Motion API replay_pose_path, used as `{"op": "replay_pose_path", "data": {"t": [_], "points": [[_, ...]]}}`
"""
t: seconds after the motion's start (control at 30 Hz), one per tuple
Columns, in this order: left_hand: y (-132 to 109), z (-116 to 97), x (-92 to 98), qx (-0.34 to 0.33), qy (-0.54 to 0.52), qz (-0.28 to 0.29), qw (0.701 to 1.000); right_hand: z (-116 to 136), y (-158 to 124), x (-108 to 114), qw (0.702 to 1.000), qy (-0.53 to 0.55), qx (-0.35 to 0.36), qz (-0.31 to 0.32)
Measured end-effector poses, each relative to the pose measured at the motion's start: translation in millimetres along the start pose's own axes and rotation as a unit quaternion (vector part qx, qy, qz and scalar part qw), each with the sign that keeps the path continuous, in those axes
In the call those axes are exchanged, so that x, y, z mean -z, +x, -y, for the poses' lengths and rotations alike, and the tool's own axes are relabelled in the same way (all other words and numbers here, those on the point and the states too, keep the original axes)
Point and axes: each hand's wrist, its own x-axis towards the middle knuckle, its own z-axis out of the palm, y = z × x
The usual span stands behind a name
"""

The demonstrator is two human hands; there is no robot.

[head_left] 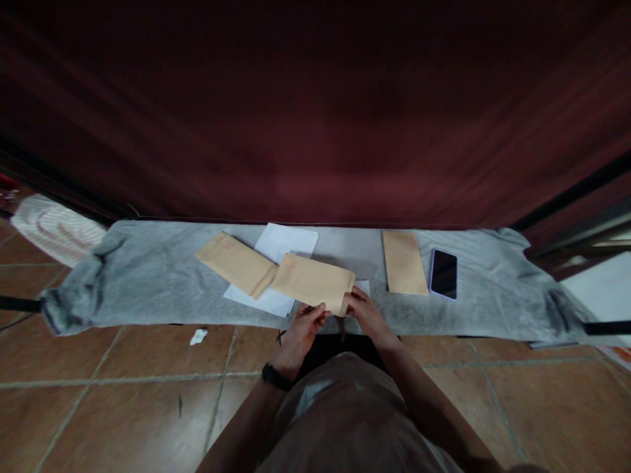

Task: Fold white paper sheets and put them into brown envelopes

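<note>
Both of my hands hold one tan paper envelope [313, 279] above the near edge of the cloth-covered table. My left hand [306, 323] pinches its lower edge, thumb on top. At its right end, my right hand [362, 307] grips the corner. Left of it lie more tan envelopes [236, 263], overlapping in a small pile. White paper sheets [286, 240] rest beneath that pile and partly under the held envelope. Another bit of white paper [363, 286] shows behind my right hand. A single tan envelope [405, 263] lies flat farther right.
A phone with a purple edge [444, 274] lies right of the single envelope. Grey cloth [148, 276] covers the narrow table. Behind it hangs a dark red curtain [315, 131]. A crumpled white scrap [198, 336] is on the tiled floor [148, 407].
</note>
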Motion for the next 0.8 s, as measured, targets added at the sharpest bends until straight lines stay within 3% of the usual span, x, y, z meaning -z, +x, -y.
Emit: {"op": "replay_pose_path", "data": {"t": [0.07, 0.17, 0.23, 0.27, 0.33, 0.43, 0.5, 0.57, 0.67, 0.8], "points": [[-2, 6, 0.0, 0.021, -0.01, 0.013, 1.0, -2, 4, 6, 1.0, -0.022, 0.004, 0.017], [-9, 15, 1.3, 0.073, 0.029, 0.054, 0.995, -8, 13, 18, 0.993, -0.102, 0.058, -0.025], [-15, 16, 0.8, 0.056, 0.135, 0.088, 0.985, -14, 19, 27, 0.976, -0.178, 0.105, -0.066], [-16, 14, -0.2, 0.011, 0.208, 0.095, 0.974, -17, 22, 32, 0.968, -0.209, 0.12, -0.076], [-17, 6, -3.5, -0.138, 0.365, 0.08, 0.917, -22, 25, 39, 0.958, -0.241, 0.133, -0.076], [-9, -11, -8.2, -0.335, 0.562, 0.057, 0.754, -27, 25, 45, 0.956, -0.244, 0.147, -0.071], [2, -20, -9.2, -0.377, 0.656, 0.074, 0.65, -28, 24, 46, 0.956, -0.244, 0.15, -0.07], [13, -26, -8.5, -0.379, 0.712, 0.094, 0.584, -26, 21, 47, 0.958, -0.243, 0.142, -0.058], [24, -30, -6.9, -0.371, 0.742, 0.122, 0.546, -23, 15, 47, 0.964, -0.227, 0.133, -0.038], [22, -33, -5.6, -0.377, 0.738, 0.149, 0.539, -23, 10, 50, 0.968, -0.221, 0.12, -0.013]]}}
